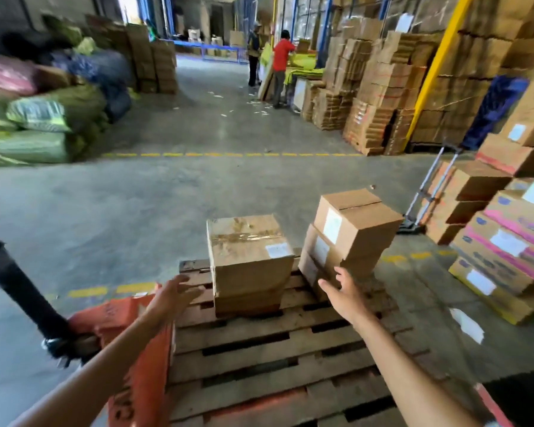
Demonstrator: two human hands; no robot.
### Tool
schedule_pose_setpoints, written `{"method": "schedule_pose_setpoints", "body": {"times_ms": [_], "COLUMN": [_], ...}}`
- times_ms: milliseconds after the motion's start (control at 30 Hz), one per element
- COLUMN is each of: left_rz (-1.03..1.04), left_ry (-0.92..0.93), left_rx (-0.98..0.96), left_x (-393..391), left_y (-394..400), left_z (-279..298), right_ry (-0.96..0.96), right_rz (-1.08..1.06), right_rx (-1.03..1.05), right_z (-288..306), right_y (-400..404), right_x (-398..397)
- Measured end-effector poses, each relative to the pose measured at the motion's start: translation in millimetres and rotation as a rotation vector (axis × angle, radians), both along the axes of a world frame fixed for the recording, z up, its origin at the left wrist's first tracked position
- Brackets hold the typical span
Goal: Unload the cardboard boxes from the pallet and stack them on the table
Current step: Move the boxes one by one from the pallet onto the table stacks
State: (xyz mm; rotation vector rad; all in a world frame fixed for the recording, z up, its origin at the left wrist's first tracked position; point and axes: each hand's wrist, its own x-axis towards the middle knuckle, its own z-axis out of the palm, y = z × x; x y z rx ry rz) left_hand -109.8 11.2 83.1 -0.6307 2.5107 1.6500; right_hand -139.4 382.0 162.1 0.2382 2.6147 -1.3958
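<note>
A wooden pallet [269, 359] lies on the floor in front of me. A taped cardboard box [247, 260] stands at its far middle. To its right, two smaller boxes sit stacked and tilted: the upper box [356, 224] on a lower box [321, 260]. My left hand [173, 298] is open with spread fingers, a little left of the taped box and apart from it. My right hand [344, 295] is open too, fingers raised near the lower stacked box's front; contact is unclear. No table is in view.
An orange pallet jack [136, 343] with a black handle [19, 291] stands left of the pallet. Labelled boxes [506, 251] and a hand trolley [426, 192] stand at right. Sacks [43, 118] pile up at left. Two people [279, 66] work far down the aisle.
</note>
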Motion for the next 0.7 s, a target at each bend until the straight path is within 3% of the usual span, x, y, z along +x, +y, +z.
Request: {"method": "schedule_pose_setpoints", "body": {"times_ms": [133,300,467,700], "left_rz": [0.061,0.120,0.111,0.209], "left_ry": [-0.100,-0.083,-0.147,-0.345], "left_rx": [-0.024,0.043,0.042,0.094], "left_x": [-25,-54,-127,-263], "left_y": [-71,-56,-47,-41], "left_z": [-79,-52,-61,-132], "right_ry": [-0.119,-0.184,-0.226,-0.360], "right_rz": [0.029,0.065,0.068,-0.027], "right_rx": [-0.012,0.081,0.115,0.091], "right_z": [-24,-53,-89,-186], "right_y": [-46,-75,-94,-111], "right_x": [-46,-110,-200,-361]}}
